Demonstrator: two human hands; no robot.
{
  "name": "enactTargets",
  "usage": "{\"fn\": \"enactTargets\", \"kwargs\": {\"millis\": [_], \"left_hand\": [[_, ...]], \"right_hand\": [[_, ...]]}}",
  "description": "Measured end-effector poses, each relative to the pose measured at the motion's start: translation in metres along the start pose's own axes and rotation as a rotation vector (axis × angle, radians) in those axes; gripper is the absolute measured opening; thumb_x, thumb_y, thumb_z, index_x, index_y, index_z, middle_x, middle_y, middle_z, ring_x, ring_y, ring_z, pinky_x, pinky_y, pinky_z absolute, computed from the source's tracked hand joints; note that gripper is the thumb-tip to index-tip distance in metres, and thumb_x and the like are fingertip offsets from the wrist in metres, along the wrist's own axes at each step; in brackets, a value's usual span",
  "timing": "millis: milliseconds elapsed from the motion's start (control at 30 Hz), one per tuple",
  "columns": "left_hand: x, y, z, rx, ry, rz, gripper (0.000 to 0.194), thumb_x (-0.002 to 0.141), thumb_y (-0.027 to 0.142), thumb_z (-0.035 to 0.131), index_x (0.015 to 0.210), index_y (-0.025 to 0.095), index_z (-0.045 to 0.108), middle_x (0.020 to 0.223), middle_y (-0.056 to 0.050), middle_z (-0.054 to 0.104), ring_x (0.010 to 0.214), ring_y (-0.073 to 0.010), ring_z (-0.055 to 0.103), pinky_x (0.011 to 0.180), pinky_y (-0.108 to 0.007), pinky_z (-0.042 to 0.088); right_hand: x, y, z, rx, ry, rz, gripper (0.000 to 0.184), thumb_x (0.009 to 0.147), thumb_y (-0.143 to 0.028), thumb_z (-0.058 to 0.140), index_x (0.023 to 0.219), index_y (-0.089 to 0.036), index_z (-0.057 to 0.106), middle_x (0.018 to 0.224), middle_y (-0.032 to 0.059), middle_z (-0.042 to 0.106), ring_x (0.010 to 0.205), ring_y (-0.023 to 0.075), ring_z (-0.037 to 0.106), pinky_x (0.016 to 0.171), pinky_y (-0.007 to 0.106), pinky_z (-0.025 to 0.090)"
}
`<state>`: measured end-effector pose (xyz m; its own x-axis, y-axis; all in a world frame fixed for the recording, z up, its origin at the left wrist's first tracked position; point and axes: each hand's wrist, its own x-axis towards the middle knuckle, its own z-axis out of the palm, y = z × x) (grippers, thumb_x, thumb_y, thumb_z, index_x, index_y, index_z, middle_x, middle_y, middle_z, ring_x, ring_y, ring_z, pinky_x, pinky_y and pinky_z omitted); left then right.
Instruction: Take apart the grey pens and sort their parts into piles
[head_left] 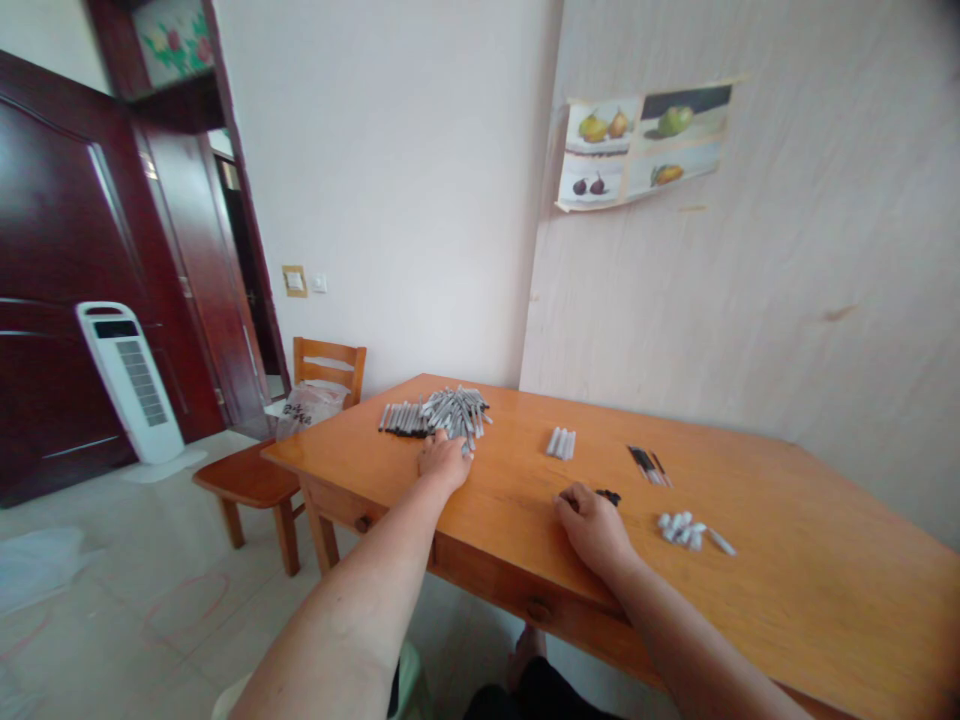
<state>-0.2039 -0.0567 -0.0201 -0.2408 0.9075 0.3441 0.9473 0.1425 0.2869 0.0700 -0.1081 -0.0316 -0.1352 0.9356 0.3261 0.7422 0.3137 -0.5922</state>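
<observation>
My left hand (445,461) reaches to the near edge of a heap of grey pen-like tubes (454,408) on the wooden table (510,500). Its fingers are apart and touch the tubes; a firm hold on one is not visible. Left of the heap lies a row of similar tubes with black ends (403,418). My right hand (591,522) rests near the table's front edge, fingers curled and closed; what they hold, if anything, is hidden. Just beyond it sit small black pieces (610,496), partly covered by the hand.
Short pale tubes (561,443) lie side by side mid-table. Thin dark sticks (649,465) and a cluster of whitish cylinders (681,530) are to the right. A wooden chair (247,474) with a plastic bag (309,408) stands left; the wall borders the far edge.
</observation>
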Motion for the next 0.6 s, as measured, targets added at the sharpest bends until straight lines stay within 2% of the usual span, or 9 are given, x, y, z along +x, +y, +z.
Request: {"fn": "enactTargets", "kwargs": {"millis": [233, 400, 600], "left_hand": [[-0.017, 0.006, 0.0, 0.023, 0.041, 0.115, 0.034, 0.085, 0.038, 0.054, 0.116, 0.028, 0.064, 0.128, -0.011, 0.052, 0.115, -0.031, 0.047, 0.096, -0.042, 0.039], [-0.03, 0.012, -0.005, -0.017, -0.004, 0.189, 0.032, 0.084, 0.035, 0.056, 0.114, 0.027, 0.065, 0.128, -0.009, 0.052, 0.116, -0.0287, 0.047, 0.1, -0.039, 0.037], [-0.037, 0.014, -0.006, -0.097, -0.007, 0.345, 0.032, 0.083, 0.034, 0.06, 0.112, 0.025, 0.066, 0.124, -0.009, 0.056, 0.115, -0.0261, 0.05, 0.101, -0.036, 0.037]], "right_hand": [[0.0, -0.001, -0.001, -0.008, -0.007, 0.001, 0.019, 0.086, -0.03, 0.051, 0.072, -0.021, 0.06, 0.075, 0.0048, 0.069, 0.074, 0.0178, 0.061, 0.064, 0.026, 0.035], [-0.001, -0.001, -0.001, -0.02, -0.008, 0.0, 0.017, 0.086, -0.029, 0.051, 0.073, -0.021, 0.06, 0.075, 0.0049, 0.068, 0.075, 0.0177, 0.061, 0.064, 0.025, 0.035], [-0.001, -0.003, -0.002, -0.025, -0.017, 0.007, 0.018, 0.087, -0.029, 0.051, 0.074, -0.02, 0.061, 0.077, 0.0053, 0.069, 0.076, 0.0175, 0.061, 0.063, 0.025, 0.034]]}}
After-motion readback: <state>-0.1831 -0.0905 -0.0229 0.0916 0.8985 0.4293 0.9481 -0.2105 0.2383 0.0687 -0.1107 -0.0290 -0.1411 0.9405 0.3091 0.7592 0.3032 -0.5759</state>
